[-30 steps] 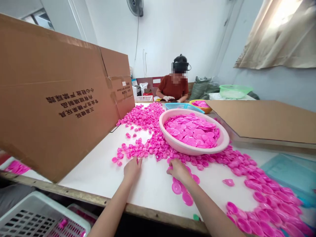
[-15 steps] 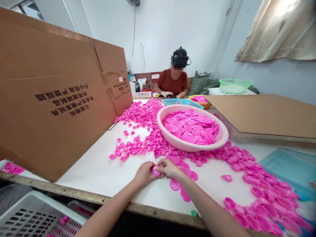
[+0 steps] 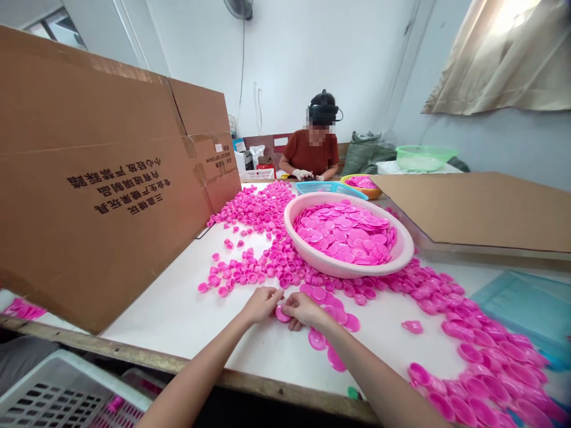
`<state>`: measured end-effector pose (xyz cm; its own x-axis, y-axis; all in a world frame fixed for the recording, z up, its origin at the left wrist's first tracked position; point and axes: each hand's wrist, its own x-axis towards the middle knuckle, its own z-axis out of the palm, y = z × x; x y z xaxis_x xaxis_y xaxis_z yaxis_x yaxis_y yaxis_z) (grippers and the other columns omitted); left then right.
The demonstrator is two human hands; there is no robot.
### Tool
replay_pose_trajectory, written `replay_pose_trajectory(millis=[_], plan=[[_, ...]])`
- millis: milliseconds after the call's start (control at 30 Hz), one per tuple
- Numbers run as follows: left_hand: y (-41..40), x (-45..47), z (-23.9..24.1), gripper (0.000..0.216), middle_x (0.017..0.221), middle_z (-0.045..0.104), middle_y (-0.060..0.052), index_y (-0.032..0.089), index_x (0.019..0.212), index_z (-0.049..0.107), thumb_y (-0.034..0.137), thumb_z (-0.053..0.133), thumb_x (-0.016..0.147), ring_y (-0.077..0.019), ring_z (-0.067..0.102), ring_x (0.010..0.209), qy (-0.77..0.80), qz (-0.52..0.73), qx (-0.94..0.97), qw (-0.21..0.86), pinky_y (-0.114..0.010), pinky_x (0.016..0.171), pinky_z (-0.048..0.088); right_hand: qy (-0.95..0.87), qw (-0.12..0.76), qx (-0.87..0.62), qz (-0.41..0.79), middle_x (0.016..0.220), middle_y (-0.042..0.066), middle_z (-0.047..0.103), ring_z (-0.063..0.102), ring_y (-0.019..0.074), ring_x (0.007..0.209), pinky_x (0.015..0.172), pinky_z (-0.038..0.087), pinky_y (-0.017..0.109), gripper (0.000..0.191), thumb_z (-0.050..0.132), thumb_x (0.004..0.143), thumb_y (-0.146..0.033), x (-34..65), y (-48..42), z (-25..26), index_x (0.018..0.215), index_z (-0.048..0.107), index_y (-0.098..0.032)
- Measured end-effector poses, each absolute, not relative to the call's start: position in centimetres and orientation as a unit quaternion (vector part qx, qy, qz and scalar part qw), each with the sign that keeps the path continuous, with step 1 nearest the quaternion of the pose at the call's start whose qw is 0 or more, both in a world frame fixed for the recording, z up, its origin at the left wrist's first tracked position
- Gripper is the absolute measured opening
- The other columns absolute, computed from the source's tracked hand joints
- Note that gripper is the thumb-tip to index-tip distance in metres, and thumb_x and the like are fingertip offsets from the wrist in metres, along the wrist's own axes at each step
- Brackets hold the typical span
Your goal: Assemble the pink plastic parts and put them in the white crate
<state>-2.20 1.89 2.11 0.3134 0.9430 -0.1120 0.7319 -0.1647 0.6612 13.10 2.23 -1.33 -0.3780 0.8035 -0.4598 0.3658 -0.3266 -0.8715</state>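
A pink disc is pinched in the fingers of the right hand over a white desk, the left hand close beside it with fingers bent, its grip impossible to tell. Loose discs lie by the right wrist, before a pale pink basin heaped with more, while a co-worker sits across the desk among scattered pink cups
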Motion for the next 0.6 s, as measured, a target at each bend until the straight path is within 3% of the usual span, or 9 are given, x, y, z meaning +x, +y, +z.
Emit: replay_pose_trajectory(millis=[100, 267, 367, 600], plan=[[2.8, -0.8, 1.7, 0.051, 0.069, 0.061, -0.006, 0.014, 0.075, 0.059, 0.047, 0.022, 0.084, -0.0155, 0.055, 0.065, 0.621, 0.133, 0.728, 0.259, -0.025, 0.060, 0.036, -0.565, 0.185, -0.542, 0.594, 0.046, 0.000, 0.056, 0.058, 0.0149, 0.042, 0.032, 0.043, 0.016, 0.012, 0.051, 0.081, -0.022, 12.9, 2.1, -1.5, 0.081, 0.042, -0.014], [2.6, 1.1, 0.1, 0.037, 0.083, 0.059, -0.010, 0.014, 0.093, 0.050, 0.038, 0.023, 0.086, -0.0204, 0.054, 0.077, 0.676, 0.139, 0.701, 0.181, -0.028, 0.062, 0.034, -0.528, 0.198, -0.503, 0.655, 0.052, 0.001, 0.058, 0.061, 0.0152, 0.049, 0.040, 0.048, 0.019, 0.007, 0.047, 0.084, -0.017, 13.5, 2.3, -1.7, 0.080, 0.041, -0.014], [2.1, 1.6, -0.2, 0.033, 0.083, 0.058, -0.008, 0.016, 0.094, 0.046, 0.036, 0.022, 0.086, -0.0196, 0.054, 0.076, 0.676, 0.119, 0.714, 0.136, -0.027, 0.061, 0.033, -0.497, 0.171, -0.472, 0.708, 0.056, 0.003, 0.060, 0.063, 0.0157, 0.057, 0.048, 0.051, 0.019, 0.008, 0.051, 0.082, -0.016, 14.1, 2.6, -1.6, 0.080, 0.043, -0.013], [1.6, 1.5, 0.4, 0.031, 0.089, 0.056, -0.009, 0.017, 0.097, 0.044, 0.032, 0.019, 0.087, -0.0216, 0.052, 0.084, 0.700, 0.090, 0.702, 0.096, -0.031, 0.067, 0.033, -0.508, 0.111, -0.512, 0.684, 0.050, 0.003, 0.060, 0.062, 0.0149, 0.051, 0.043, 0.050, 0.018, 0.011, 0.053, 0.081, -0.018, 14.2, 3.0, -0.4, 0.079, 0.045, -0.012]])
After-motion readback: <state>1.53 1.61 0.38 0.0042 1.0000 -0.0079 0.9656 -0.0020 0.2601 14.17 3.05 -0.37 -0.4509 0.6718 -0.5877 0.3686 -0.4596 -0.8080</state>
